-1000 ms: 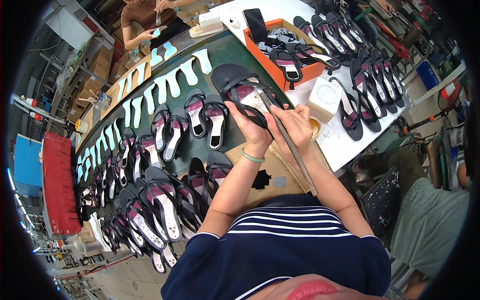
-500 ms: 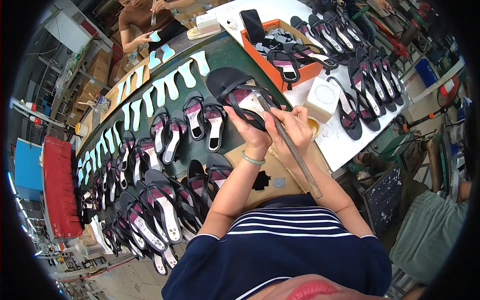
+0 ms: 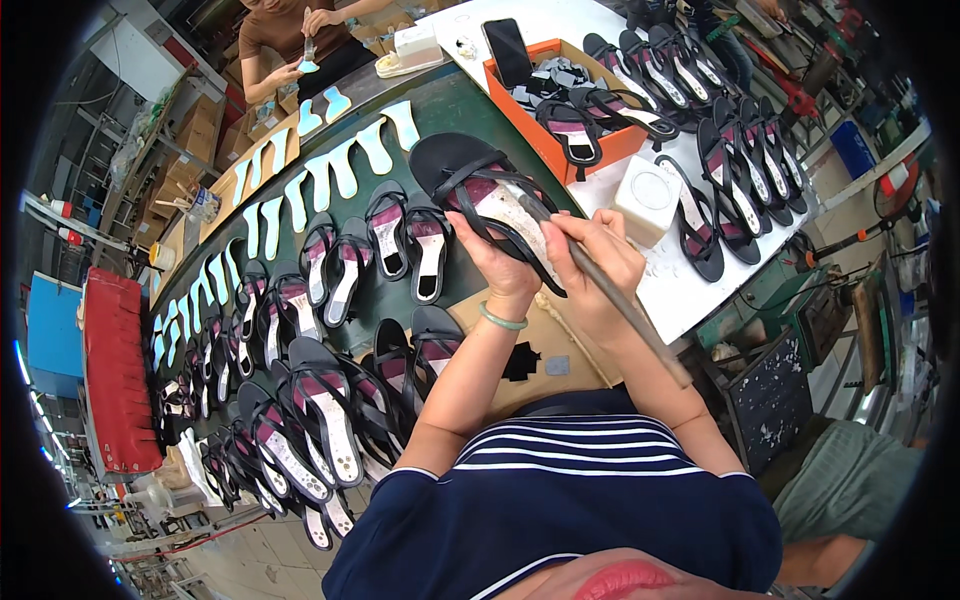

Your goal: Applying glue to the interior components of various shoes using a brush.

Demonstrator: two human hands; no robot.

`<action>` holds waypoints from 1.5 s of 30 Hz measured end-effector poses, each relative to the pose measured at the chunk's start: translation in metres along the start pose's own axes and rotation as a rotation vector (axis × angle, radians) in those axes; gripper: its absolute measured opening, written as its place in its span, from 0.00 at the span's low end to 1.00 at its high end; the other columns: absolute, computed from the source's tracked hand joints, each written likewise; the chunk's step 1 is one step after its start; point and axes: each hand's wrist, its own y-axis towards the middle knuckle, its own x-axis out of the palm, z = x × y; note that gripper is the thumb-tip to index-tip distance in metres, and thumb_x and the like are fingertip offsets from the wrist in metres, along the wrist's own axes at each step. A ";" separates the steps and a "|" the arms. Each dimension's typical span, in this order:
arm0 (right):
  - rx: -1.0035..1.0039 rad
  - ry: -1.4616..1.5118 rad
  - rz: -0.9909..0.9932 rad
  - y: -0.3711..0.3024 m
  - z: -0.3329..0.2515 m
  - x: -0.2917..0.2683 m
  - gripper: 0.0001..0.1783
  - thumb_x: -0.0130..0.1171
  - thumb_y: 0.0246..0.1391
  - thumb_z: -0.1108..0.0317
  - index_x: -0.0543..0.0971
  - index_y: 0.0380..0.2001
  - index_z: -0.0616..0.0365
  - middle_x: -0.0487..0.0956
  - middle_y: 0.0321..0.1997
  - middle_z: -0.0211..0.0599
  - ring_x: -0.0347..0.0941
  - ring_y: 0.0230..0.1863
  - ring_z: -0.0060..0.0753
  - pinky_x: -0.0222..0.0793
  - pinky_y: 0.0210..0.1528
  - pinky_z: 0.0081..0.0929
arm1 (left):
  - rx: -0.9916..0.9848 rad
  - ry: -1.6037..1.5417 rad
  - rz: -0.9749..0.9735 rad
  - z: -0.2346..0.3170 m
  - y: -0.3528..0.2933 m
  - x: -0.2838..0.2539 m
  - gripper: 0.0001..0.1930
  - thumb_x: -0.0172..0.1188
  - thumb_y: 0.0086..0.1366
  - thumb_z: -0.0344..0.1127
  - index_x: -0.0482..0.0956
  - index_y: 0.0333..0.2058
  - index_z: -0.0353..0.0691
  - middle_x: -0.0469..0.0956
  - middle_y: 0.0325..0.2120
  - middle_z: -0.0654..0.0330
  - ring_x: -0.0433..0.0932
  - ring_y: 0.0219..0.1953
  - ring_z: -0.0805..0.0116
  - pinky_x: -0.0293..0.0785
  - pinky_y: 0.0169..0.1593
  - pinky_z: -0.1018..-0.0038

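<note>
A black strappy sandal rests in my left hand, tilted with its purple and white inner side facing up. The fingers of that hand wrap under the sole, partly hidden behind it. My right hand grips a long wooden-handled brush. Its tip reaches between the straps, over the insole; whether the bristles touch it, I cannot tell. Beneath my wrists lies a brown cardboard sheet with a black patch and a small grey square on it.
Rows of sandals fill the left of the green table, with pale strips beyond. An orange box holding grey pieces and a phone, a white container and more sandals stand right. Opposite sits a co-worker.
My right hand has shifted slightly right, and the brush handle's lower end has swung right. The sandal stays in my left hand, almost unmoved. The co-worker's hands have moved slightly.
</note>
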 end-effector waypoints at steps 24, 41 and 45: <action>0.120 -0.056 -0.026 -0.003 -0.004 0.004 0.06 0.64 0.49 0.73 0.77 0.23 0.60 0.75 0.16 0.35 0.64 0.16 0.36 0.61 0.32 0.30 | -0.050 -0.003 0.038 -0.002 0.001 -0.003 0.39 0.32 0.65 0.72 0.71 0.45 0.39 0.77 0.35 0.57 0.77 0.35 0.62 0.76 0.41 0.66; 0.388 1.090 0.306 0.033 0.023 -0.184 0.15 0.44 0.62 0.66 0.75 0.39 0.66 0.65 0.25 0.32 0.57 0.29 0.26 0.52 0.44 0.32 | -0.437 -0.339 0.011 0.009 0.031 -0.037 0.53 0.23 0.57 0.80 0.65 0.57 0.35 0.73 0.45 0.41 0.75 0.46 0.44 0.71 0.51 0.41; 0.489 0.986 0.366 0.010 0.041 -0.201 0.15 0.44 0.62 0.67 0.74 0.44 0.66 0.67 0.28 0.35 0.59 0.33 0.28 0.53 0.44 0.31 | -0.469 -0.280 0.063 0.007 0.039 -0.041 0.52 0.23 0.58 0.80 0.64 0.58 0.34 0.73 0.46 0.41 0.74 0.47 0.41 0.70 0.52 0.40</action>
